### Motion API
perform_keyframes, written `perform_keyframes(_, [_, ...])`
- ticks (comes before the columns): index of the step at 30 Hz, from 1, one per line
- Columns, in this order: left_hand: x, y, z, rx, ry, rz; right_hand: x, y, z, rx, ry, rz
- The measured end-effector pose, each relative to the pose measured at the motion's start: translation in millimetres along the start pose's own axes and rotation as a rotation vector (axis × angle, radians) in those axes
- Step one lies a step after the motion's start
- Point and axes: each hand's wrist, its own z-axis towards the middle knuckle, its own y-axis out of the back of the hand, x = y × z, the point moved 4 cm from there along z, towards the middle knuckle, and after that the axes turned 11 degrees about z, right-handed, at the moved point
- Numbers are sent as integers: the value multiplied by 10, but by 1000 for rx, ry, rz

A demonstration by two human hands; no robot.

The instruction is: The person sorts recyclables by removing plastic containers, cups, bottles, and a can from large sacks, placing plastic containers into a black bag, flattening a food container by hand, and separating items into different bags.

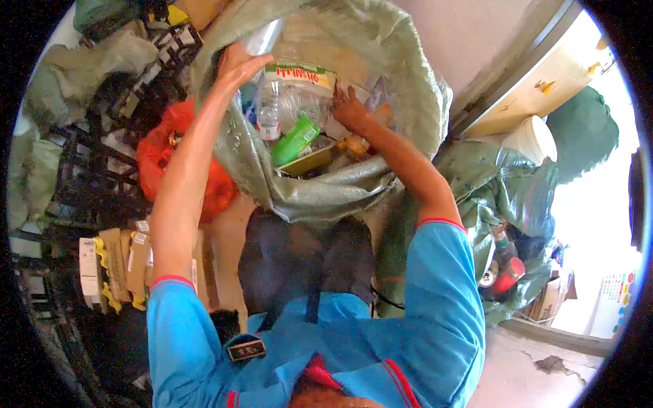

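A large green woven sack (pixel 425 64) stands with its mouth wide open, full of mixed recyclables. At its upper left rim, my left hand (pixel 238 66) is closed around a shiny, clear plastic piece (pixel 265 35); its exact kind is unclear. Inside the sack on the right, my right hand (pixel 350 111) reaches down with fingers apart, over the contents. Between the hands lie a clear plastic bottle (pixel 269 112), a large clear container with a red-and-green label (pixel 299 73), a bright green packet (pixel 295 141) and a yellowish tray (pixel 306 162).
Left of the sack sits a red plastic bag (pixel 160 153), beside stacked black crates (pixel 88 166). Flattened cardboard (pixel 126 262) stands lower left. At right, another green sack (pixel 527 194) holds cans, including a red can (pixel 510 274), below a white bucket (pixel 532 141).
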Motion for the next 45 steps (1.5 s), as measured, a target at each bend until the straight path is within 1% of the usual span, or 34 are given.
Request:
perform_keyframes(2, [-32,163,-112,-30,4,7,1,-5,45,70,-10,-96])
perform_keyframes(4, [-59,249,-251,153,79,-2,53,21,73,154,-2,-190])
perform_keyframes(6, [60,275,-318,116,35,0,111,97,158,195,18,-237])
perform_keyframes(7, [-154,426,-499,229,91,-50,100,244,186,353,-86,-46])
perform_keyframes(8, [-269,469,-617,344,144,-107,73,344,162,441,-135,46])
perform_keyframes(10, [-69,306,-682,333,128,-109,26,472,83,673,-190,240])
perform_keyframes(12, [57,98,-859,615,220,-362,-39,387,-62,823,-183,342])
perform_keyframes(13, [-15,87,-984,695,239,-466,-110,340,-131,522,-161,573])
perform_keyframes(14, [-58,91,-1145,698,237,-471,-176,444,-191,212,-138,788])
perform_keyframes(15, [-133,50,-1342,772,279,-664,-278,443,-274,220,-143,779])
perform_keyframes(16, [-188,34,-1527,844,325,-851,-381,483,-330,338,-373,938])
perform_keyframes(17, [-202,-8,-1677,864,338,-932,-427,540,-393,459,-608,1092])
perform_keyframes(18, [-226,-56,-1804,881,348,-1012,-422,668,-414,461,-608,1088])
perform_keyframes(19, [-339,-79,-1914,867,289,-1063,-398,811,-495,388,-810,1298])
perform_keyframes(20, [-402,-91,-2032,873,347,-1130,-324,937,-599,304,-1014,1504])
perform_keyframes(21, [-454,-142,-2134,869,376,-1205,-206,1099,-696,212,-1003,1423])
perform_keyframes(22, [-506,-220,-2250,860,407,-1286,-40,1254,-755,222,-1001,1416])
perform_keyframes(23, [-577,-272,-2363,852,406,-1371,166,1442,-715,105,-876,1619])
perform_keyframes(25, [-748,-318,-2588,845,395,-1526,557,1669,-696,0,-744,1821])
perform_keyframes(28, [-914,-362,-2957,738,459,-1689,818,1635,-772,-164,-971,2066])
perform_keyframes(30, [-803,-485,-3270,760,532,-1723,1069,1256,-894,-47,-1193,2550])
perform_keyframes(31, [-791,-465,-3404,709,535,-1783,1198,1224,-928,-103,-1206,2618])
perform_keyframes(32, [-771,-435,-3520,657,538,-1838,1300,1207,-978,-84,-1211,2624])
perform_keyframes(34, [-765,-348,-3748,657,570,-1902,1522,1196,-1089,27,-1282,2608])
perform_keyframes(35, [-790,-238,-3816,682,511,-1868,1617,1327,-1041,170,-1154,2737])
perform_keyframes(36, [-816,-125,-3867,700,451,-1833,1651,1498,-1123,339,-1202,2729])
perform_keyframes(37, [-827,-20,-3913,724,445,-1815,1643,1547,-1218,364,-1238,2559])
perform_keyframes(38, [-785,78,-3954,658,459,-1807,1608,1568,-1296,402,-1229,2393])
perform_keyframes(39, [-739,224,-4054,680,420,-1722,1630,1569,-1423,502,-1130,2404])
perform_keyframes(40, [-678,399,-4150,668,395,-1625,1582,1469,-1615,505,-1199,2400])
perform_keyframes(41, [-656,595,-4203,632,451,-1562,1591,1592,-1622,474,-1211,2391])
perform_keyframes(42, [-624,800,-4247,499,504,-1623,1690,1773,-1504,406,-1235,2391])
perform_keyframes(44, [-477,1181,-4325,153,443,-1424,1856,2056,-1394,242,-1290,2387])
perform_keyframes(45, [-529,1640,-4341,-39,439,-1276,1956,2166,-1343,177,-1307,2384])
